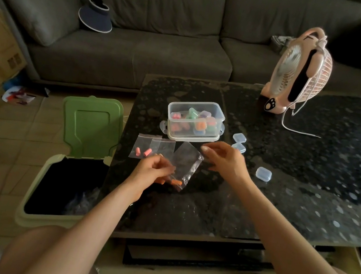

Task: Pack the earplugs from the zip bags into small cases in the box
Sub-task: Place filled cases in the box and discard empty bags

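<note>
A clear zip bag [186, 164] hangs between my hands over the dark table [310, 182], with orange earplugs [176, 182] at its lower end. My right hand [223, 159] pinches its upper edge. My left hand [154, 168] grips its lower left side. Another zip bag [146, 146] with two pink earplugs [142, 152] lies flat to the left. Behind it stands the clear plastic box [195, 121] holding several coloured small cases. Three empty clear-blue cases lie to the right: one [263, 174] near my right hand, two [239, 141] beside the box.
An open bin [65, 189] with a raised green lid [91, 126] stands on the floor left of the table. A pink desk fan [298, 70] with a white cable stands at the table's back. A grey sofa [142, 42] lies behind.
</note>
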Motion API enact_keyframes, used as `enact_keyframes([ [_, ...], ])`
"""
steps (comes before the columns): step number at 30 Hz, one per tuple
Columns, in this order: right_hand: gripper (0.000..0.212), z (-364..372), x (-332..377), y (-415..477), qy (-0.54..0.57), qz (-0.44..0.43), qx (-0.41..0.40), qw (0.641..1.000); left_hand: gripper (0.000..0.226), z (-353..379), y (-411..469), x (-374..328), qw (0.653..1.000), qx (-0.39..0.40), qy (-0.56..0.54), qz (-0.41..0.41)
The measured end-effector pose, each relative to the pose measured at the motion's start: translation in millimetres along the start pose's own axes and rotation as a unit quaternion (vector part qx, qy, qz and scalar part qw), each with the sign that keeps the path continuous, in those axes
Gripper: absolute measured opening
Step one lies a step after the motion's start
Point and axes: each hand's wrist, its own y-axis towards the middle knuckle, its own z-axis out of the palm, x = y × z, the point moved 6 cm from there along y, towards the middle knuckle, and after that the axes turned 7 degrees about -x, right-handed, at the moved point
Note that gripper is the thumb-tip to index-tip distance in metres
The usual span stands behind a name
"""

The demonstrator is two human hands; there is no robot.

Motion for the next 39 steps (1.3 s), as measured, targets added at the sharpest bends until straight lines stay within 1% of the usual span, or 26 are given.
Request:
enact_keyframes([
  [1,0.028,-12,-7,7,-0.099,-0.003,-0.04,0.994,0.003,-2,1,-1,1.0,-0.009,-0.016,0.004],
  [2,0.036,-26,-14,13,-0.211,-0.002,-0.074,0.975,0.003,-4,2,-1,0.999,-0.019,-0.032,0.007],
  [3,0.042,-37,-21,15,-0.302,0.014,-0.084,0.949,0.004,-7,4,-1,0.999,-0.03,-0.044,0.008],
  [4,0.046,-46,-29,17,-0.361,0.042,-0.078,0.928,0.005,-9,5,-1,0.998,-0.041,-0.054,0.006],
  [5,0.047,-52,-37,17,-0.397,0.073,-0.062,0.913,0.007,-10,6,-1,0.997,-0.049,-0.06,0.003],
  [8,0.048,-57,-53,12,-0.436,0.129,-0.029,0.89,0.01,-9,6,-1,0.995,-0.066,-0.076,-0.001],
  [11,0.044,-58,-60,9,-0.454,0.129,-0.034,0.881,0.015,-5,6,-4,0.994,-0.071,-0.082,0.003],
  [13,0.039,-62,-63,9,-0.464,0.11,-0.052,0.878,0.024,-3,7,-5,0.997,-0.071,-0.036,0.014],
  [15,0.035,-65,-65,9,-0.463,0.087,-0.066,0.88,0.034,-1,7,-6,0.994,-0.082,0.048,0.048],
  [17,0.031,-67,-66,9,-0.45,0.071,-0.074,0.887,0.038,-1,6,-9,0.984,-0.105,0.119,0.084],
  [19,0.03,-67,-59,10,-0.414,0.055,-0.091,0.904,0.033,-5,8,-9,0.977,-0.123,0.144,0.1],
  [20,0.029,-65,-53,10,-0.376,0.053,-0.095,0.92,0.026,-8,8,-8,0.977,-0.123,0.138,0.107],
  [21,0.025,-60,-44,10,-0.313,0.052,-0.089,0.944,0.019,-10,9,-8,0.977,-0.12,0.131,0.116],
  [22,0.019,-52,-35,9,-0.218,0.06,-0.071,0.972,0.015,-11,9,-8,0.977,-0.113,0.128,0.13],
  [23,0.016,-40,-24,6,-0.1,0.078,-0.031,0.991,0.017,-10,9,-9,0.975,-0.103,0.134,0.146],
  [24,0.02,-26,-13,1,0.015,0.097,0.016,0.995,0.021,-8,6,-13,0.972,-0.088,0.145,0.164],
  [25,0.025,-13,-3,-5,0.1,0.111,0.06,0.987,0.025,-4,1,-19,0.968,-0.072,0.152,0.184],
  [26,0.03,-1,5,-9,0.152,0.12,0.098,0.976,0.034,3,-6,-26,0.966,-0.053,0.153,0.204],
  [28,0.033,20,16,-18,0.186,0.13,0.161,0.961,0.051,11,-15,-33,0.959,-0.034,0.151,0.236],
  [29,0.035,29,19,-21,0.182,0.135,0.186,0.956,0.054,11,-17,-35,0.954,-0.041,0.157,0.252],
  [30,0.037,38,19,-22,0.171,0.14,0.206,0.953,0.051,10,-19,-36,0.95,-0.046,0.159,0.266],
  [32,0.041,51,20,-23,0.157,0.149,0.235,0.948,0.04,4,-16,-32,0.955,-0.05,0.139,0.259],
  [33,0.042,55,21,-23,0.158,0.154,0.243,0.945,0.038,0,-14,-30,0.959,-0.049,0.134,0.244],
  [35,0.043,61,21,-21,0.167,0.163,0.251,0.939,0.041,-5,-11,-26,0.964,-0.042,0.115,0.237],
  [39,0.046,68,24,-19,0.183,0.138,0.247,0.941,0.041,-9,-12,-27,0.97,-0.039,0.086,0.225],
])
